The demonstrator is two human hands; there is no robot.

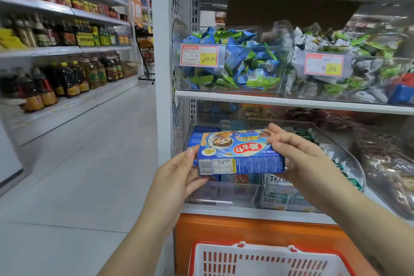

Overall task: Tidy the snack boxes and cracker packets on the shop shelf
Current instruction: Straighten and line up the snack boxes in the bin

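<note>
A blue snack box (237, 152) with a cartoon face and a red label is held flat in front of the lower shelf. My left hand (179, 175) grips its left end, thumb on top. At the right end my right hand (300, 159) holds it with fingers over the top. Behind it, more blue boxes (202, 135) stand in a clear bin (224, 195) at the shelf's left end. Green and white cracker packets (336, 159) fill the clear bin to the right.
On the upper shelf (291, 102), clear bins hold blue-green sweets (242, 65) and grey-green packets (349, 74). A red and white basket (266, 260) sits below on an orange base (257, 231). An aisle floor (89, 163) and bottle shelves (60, 51) lie to the left.
</note>
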